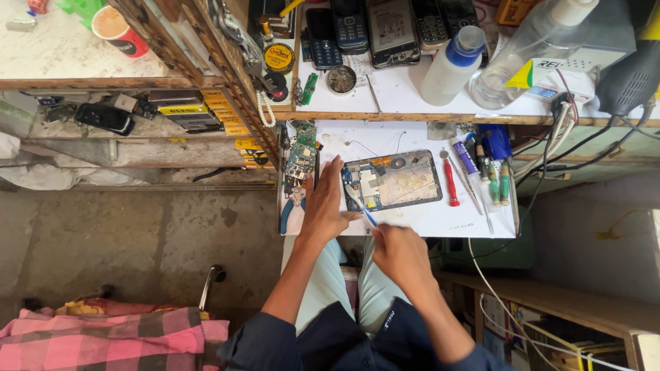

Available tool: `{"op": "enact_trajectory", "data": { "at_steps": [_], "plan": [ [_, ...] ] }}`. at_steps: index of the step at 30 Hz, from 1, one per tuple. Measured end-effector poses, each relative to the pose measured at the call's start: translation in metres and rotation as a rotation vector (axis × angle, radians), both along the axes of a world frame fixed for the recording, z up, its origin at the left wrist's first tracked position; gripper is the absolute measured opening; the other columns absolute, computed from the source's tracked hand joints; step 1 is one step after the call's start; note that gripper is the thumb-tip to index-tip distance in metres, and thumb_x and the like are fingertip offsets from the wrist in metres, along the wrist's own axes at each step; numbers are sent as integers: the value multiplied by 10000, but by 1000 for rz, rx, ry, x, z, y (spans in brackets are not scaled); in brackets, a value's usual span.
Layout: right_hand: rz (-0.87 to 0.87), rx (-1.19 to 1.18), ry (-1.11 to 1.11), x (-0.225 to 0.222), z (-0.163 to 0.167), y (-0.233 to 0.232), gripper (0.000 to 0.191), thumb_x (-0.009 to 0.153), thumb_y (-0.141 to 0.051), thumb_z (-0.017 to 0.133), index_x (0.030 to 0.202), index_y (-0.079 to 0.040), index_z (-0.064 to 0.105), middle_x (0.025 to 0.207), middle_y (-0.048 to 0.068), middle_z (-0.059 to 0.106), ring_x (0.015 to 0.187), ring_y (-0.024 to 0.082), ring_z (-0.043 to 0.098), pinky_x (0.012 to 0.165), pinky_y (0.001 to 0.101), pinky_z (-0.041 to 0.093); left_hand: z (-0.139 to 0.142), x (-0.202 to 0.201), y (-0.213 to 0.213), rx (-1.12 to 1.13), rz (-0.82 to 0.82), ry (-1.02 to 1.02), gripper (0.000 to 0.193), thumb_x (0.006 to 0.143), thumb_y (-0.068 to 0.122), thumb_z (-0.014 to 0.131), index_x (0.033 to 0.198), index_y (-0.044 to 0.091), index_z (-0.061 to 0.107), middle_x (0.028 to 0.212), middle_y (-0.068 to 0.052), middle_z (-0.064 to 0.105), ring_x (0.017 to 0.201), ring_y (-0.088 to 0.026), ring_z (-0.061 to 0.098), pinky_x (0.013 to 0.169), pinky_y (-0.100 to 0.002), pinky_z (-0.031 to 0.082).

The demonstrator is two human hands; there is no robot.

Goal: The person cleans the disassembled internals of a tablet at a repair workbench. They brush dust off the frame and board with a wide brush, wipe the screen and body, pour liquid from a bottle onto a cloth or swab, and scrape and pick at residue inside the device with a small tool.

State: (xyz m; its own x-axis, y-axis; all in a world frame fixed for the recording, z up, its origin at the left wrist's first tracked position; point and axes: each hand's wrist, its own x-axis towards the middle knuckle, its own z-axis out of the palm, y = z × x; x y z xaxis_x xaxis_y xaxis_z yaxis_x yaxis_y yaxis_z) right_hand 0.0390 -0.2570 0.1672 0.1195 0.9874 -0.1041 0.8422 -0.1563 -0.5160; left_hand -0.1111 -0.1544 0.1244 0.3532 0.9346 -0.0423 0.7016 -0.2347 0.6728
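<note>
An opened tablet (405, 180) lies back-up on the small white work table (419, 218), its blue circuit board exposed at the left end. My left hand (323, 203) rests flat at the tablet's left edge, fingers spread against it. My right hand (399, 253) is closed around a white and blue toothbrush (360, 205), whose head lies on the circuit board.
A red screwdriver (450, 182), pens and other small tools (491, 175) lie right of the tablet. Loose circuit boards (300, 159) and pliers (292, 206) sit at the left edge. The upper shelf holds old phones (392, 31), two bottles (450, 65) and cables. Concrete floor lies left.
</note>
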Motion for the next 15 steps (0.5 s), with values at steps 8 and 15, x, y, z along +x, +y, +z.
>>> {"op": "enact_trajectory", "data": {
  "at_steps": [8, 15],
  "plan": [
    [13, -14, -9, -5, 1, 10, 149, 883, -166, 645, 872, -41, 725, 732, 239, 687, 736, 453, 676, 674, 550, 530, 3, -2, -4, 8, 11, -29, 1273, 591, 199, 964, 1571, 39, 168, 1603, -176, 375, 1548, -294, 239, 1260, -533, 46],
    [12, -118, 42, 16, 9, -25, 172, 903, -209, 643, 882, -68, 740, 699, 208, 695, 724, 440, 678, 650, 535, 527, -4, -2, -2, 29, -8, 12, 1249, 602, 160, 946, 1576, 32, 175, 1605, -216, 348, 1552, -297, 229, 1256, -530, 44]
  ]
}}
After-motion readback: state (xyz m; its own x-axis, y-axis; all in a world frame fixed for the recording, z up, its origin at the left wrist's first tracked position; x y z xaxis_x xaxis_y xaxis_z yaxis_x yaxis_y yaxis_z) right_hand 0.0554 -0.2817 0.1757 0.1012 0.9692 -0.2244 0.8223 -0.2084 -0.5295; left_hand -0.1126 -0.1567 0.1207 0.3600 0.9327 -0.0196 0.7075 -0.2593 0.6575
